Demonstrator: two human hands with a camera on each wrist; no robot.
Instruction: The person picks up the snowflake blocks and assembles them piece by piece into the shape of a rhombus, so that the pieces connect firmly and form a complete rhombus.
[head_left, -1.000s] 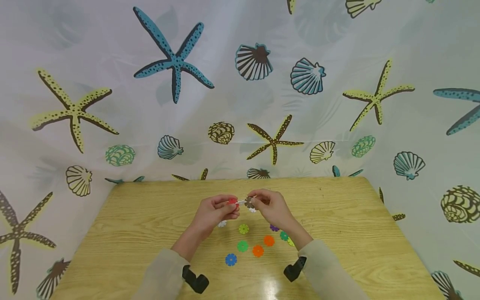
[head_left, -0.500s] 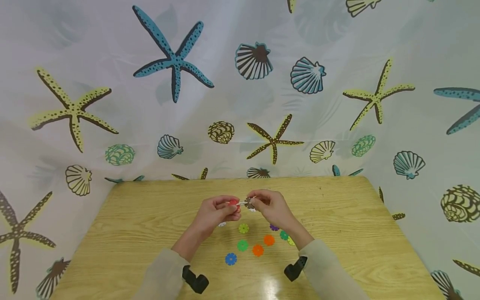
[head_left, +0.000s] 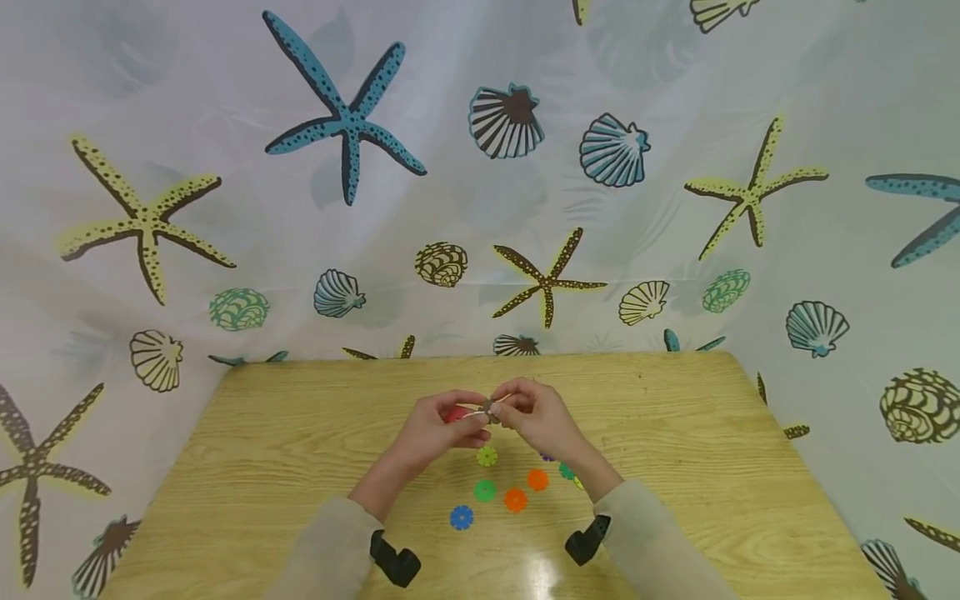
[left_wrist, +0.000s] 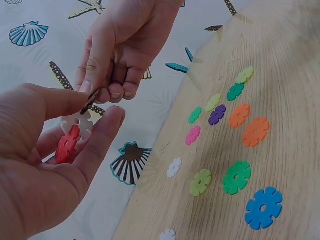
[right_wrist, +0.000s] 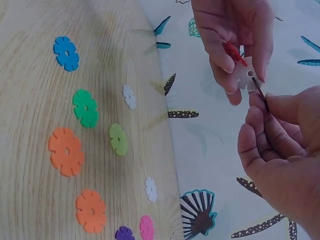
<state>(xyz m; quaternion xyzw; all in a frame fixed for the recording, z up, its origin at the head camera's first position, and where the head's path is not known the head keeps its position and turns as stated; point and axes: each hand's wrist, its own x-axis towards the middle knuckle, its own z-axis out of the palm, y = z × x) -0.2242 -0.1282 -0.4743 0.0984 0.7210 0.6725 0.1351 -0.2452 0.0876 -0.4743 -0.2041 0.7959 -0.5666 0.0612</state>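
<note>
My left hand (head_left: pixel 435 429) grips a white notched flower disc (left_wrist: pixel 80 125), with a red notched disc (left_wrist: pixel 66 145) fitted to it at an angle and partly tucked behind the fingers. My right hand (head_left: pixel 536 412) pinches a dark brown notched disc (right_wrist: pixel 261 94) between thumb and index finger. In the right wrist view the brown disc stands edge-on and meets the white disc's rim at a slot. Both hands are raised over the far middle of the table, their fingertips almost touching.
Several loose discs lie flat on the wooden table (head_left: pixel 300 467): a blue one (head_left: pixel 462 517), a green one (head_left: pixel 485 490), two orange ones (head_left: pixel 516 500), a yellow-green one (head_left: pixel 487 456), and purple, pink and white ones. A patterned curtain (head_left: pixel 450 200) hangs behind the table.
The hands have drawn together. The brown disc has moved left up to the white one, and my left fingers have moved right, covering more of the white and red discs.
</note>
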